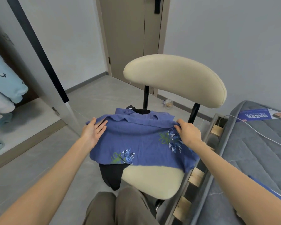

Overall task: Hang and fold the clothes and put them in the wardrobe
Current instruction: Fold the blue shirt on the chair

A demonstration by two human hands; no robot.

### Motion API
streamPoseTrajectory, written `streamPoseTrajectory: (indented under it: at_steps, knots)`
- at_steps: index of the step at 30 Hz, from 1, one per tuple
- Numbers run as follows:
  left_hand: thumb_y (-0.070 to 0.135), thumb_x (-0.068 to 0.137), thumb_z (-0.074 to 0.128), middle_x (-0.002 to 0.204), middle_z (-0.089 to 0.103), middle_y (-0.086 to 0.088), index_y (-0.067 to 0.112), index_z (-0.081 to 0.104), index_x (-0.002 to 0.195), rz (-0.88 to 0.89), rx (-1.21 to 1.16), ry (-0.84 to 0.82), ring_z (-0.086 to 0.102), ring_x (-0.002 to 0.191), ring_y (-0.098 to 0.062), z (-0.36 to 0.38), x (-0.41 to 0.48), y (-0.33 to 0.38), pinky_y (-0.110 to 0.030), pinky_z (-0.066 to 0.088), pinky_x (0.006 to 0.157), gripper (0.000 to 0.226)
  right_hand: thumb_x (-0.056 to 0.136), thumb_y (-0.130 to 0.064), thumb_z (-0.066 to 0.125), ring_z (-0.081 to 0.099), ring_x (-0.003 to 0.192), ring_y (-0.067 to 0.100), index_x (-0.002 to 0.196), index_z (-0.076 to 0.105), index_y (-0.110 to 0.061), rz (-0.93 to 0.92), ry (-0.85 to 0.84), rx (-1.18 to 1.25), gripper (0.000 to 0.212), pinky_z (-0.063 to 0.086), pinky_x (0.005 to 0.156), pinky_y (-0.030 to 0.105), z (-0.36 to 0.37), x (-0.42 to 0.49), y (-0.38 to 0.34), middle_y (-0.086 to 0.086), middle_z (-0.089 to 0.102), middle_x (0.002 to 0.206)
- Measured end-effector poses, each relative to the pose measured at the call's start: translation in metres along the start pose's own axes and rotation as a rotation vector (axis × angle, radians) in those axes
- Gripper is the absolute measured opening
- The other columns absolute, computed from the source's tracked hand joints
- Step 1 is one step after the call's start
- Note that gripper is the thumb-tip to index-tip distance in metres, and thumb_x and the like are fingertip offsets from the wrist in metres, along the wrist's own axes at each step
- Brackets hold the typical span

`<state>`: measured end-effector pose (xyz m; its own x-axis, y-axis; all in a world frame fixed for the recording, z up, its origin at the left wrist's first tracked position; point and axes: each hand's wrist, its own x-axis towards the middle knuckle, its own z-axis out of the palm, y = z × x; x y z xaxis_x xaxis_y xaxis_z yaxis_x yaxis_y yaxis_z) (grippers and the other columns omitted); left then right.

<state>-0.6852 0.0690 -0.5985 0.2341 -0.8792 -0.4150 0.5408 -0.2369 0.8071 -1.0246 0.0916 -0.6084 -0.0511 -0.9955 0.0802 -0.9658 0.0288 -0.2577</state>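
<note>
A: Where is the top (141,140)?

B: Spread over the seat of the chair (173,78), lying on a black garment (111,174) that hangs off the seat's front left corner. Its far part is doubled back, so a fold edge crosses the seat below the backrest.

A: And the hands?

B: One is at each end of that edge. The left hand (92,131) is at the left end with its fingers straight and spread against the cloth and its thumb on the edge. I can't tell whether it has any real hold. The right hand (189,133) is at the right end, with curled fingers pinching the fold.

A: Which way does the top run?

B: Its long axis goes side to side across the seat, from one hand to the other. Both hands are at the far side, and the embroidered hem is at the seat's front, nearest the person.

A: So what comes next?

B: My guess is another fold along that axis, pulling the far edge toward the front of the seat. Both hands look equally close. The right one has the firmer hold, so the left end may lag.

A: How far along is the task?

B: Early in the folding, I'd judge. The wardrobe (28,116) is open to the left of the chair and the bed (250,159) is to its right.
</note>
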Motion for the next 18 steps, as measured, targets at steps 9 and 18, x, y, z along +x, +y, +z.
streamPoseTrajectory:
  at_steps: [9, 18]
  knots:
    - [0.024, 0.103, 0.035, 0.135, 0.052, -0.011, 0.013, 0.040, 0.122, 0.034, 0.046, -0.030, 0.053, 0.123, -0.024, 0.029, 0.040, 0.004, -0.031, 0.044, 0.089, 0.022, 0.104, -0.026, 0.028, 0.060, 0.081, 0.036, 0.110, 0.047, -0.008, 0.054, 0.092, -0.067, 0.026, 0.033, 0.058, 0.033, 0.005, 0.047, -0.005, 0.016, 0.065, 0.094]
    - [0.030, 0.101, 0.039, 0.141, 0.047, 0.000, 0.018, 0.042, 0.130, -0.031, 0.225, -0.116, 0.049, 0.126, -0.022, 0.049, 0.092, -0.005, -0.033, 0.041, 0.094, 0.031, 0.103, -0.025, 0.032, 0.047, 0.107, 0.032, 0.113, 0.051, -0.012, 0.100, 0.104, -0.186, 0.025, 0.030, 0.087, 0.038, 0.034, 0.108, -0.006, 0.011, 0.063, 0.109]
